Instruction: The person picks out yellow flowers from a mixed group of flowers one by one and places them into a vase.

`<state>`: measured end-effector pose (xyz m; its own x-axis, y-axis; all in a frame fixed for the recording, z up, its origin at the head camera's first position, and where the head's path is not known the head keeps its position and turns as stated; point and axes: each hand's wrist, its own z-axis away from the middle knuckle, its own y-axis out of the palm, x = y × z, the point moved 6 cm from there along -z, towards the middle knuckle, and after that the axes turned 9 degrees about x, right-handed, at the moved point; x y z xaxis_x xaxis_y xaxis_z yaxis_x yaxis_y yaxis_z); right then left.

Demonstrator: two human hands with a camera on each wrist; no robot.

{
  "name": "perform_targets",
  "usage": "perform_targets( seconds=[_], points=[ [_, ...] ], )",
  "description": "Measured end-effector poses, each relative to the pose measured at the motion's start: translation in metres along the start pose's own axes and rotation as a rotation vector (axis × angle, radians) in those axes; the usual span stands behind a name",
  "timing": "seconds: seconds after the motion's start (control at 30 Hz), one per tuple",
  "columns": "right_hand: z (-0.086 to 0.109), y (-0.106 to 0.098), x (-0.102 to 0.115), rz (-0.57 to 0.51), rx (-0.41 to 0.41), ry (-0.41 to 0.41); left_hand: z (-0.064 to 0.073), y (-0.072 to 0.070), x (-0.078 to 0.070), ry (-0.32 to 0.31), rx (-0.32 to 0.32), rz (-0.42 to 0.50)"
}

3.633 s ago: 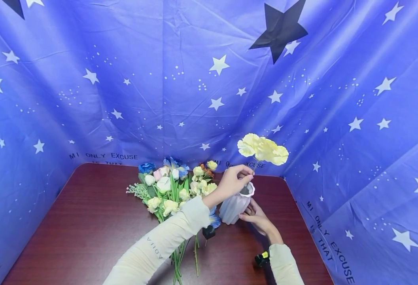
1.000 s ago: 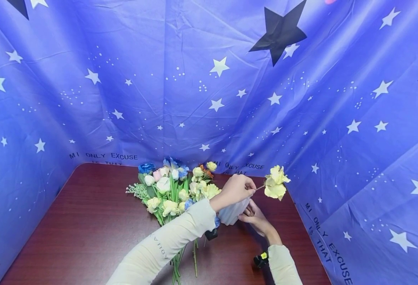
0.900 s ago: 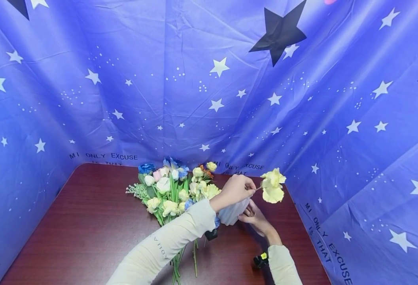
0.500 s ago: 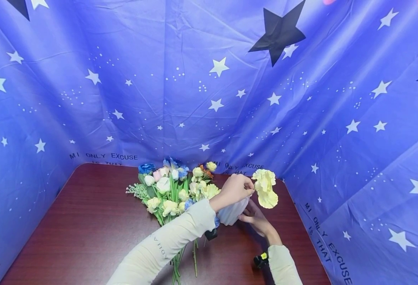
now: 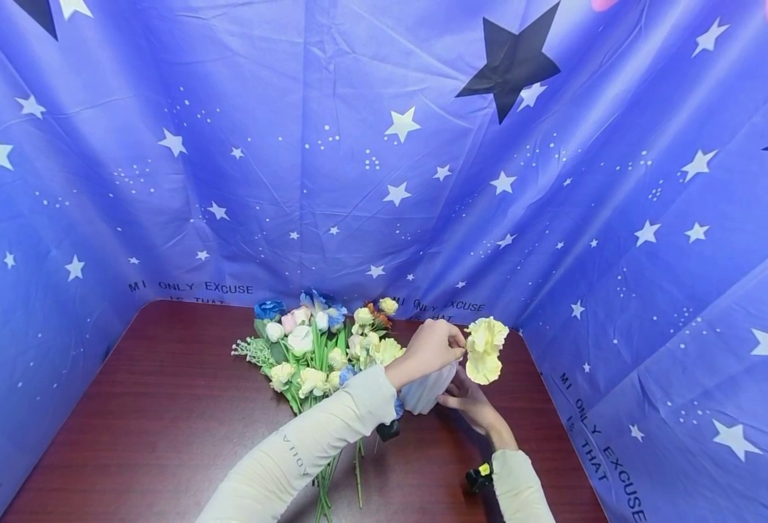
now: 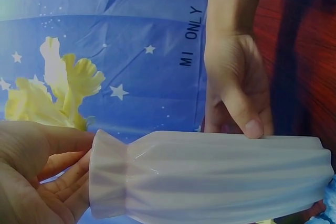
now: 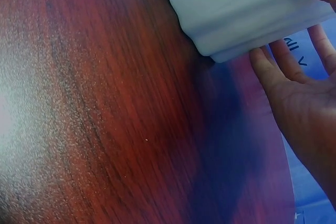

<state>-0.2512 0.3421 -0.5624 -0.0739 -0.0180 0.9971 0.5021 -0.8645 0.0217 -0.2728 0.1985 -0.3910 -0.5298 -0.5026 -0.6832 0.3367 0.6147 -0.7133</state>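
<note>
Presently | left hand (image 5: 431,349) pinching one yellow flower (image 5: 485,351) | right hand (image 5: 475,407) grasping one white vase (image 5: 426,392)

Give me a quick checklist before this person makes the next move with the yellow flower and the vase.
1. Yellow flower in hand: ok, the left hand pinches it close to the bloom.
2. Fluted white vase steadied: ok, the right hand grips its side.
3. Stem inside the vase: cannot tell, no view shows into the mouth.
4. Base flat on the table: cannot tell.
5. Left hand clear of the mouth: not ok, it is right at the rim.
6. Other flowers nearby: ok, bunched on the table left of the vase.
</note>
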Motion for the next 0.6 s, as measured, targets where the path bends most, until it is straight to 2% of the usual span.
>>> perform_targets(
  seconds=[0.27, 0.43, 0.6],
  points=[
    [0.002, 0.0, -0.001, -0.036, -0.055, 0.065, -0.001, -0.003, 0.002, -0.009, -0.007, 0.019],
    [0.003, -0.001, -0.002, -0.038, -0.066, 0.029, 0.0, -0.008, 0.003, -0.017, -0.007, 0.017],
    [0.003, 0.0, -0.001, -0.028, -0.025, -0.041, 0.004, -0.02, 0.002, -0.008, -0.019, 0.049]
  ],
)
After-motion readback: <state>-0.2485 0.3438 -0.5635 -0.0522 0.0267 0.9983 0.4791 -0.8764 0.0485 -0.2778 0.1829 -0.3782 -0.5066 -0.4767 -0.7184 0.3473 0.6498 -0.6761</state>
